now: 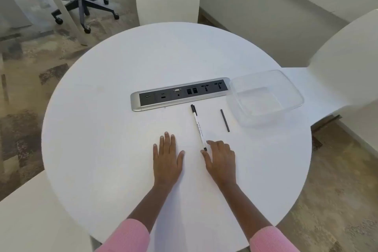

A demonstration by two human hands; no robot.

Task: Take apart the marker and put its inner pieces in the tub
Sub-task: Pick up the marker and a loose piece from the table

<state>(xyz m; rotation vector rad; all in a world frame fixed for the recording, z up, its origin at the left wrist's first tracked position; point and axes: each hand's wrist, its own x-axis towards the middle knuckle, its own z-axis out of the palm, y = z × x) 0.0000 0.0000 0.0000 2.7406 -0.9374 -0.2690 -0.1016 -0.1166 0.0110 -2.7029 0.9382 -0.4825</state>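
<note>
Pink sleeves (126, 237) nearest. Left hand (167, 157) flat, spread on round white counter (102, 129). Right hand (222, 159) open, fingertips touching white black-capped marker (198, 128). Thin black rod (225, 120) beside empty clear plastic tub (294, 90).

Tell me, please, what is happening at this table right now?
A person in pink sleeves is taking a marker apart. The left hand lies flat on the white table, while the right hand touches the near end of the white marker. A thin dark rod lies loose on the table, beside the clear tub, which looks empty.
</note>
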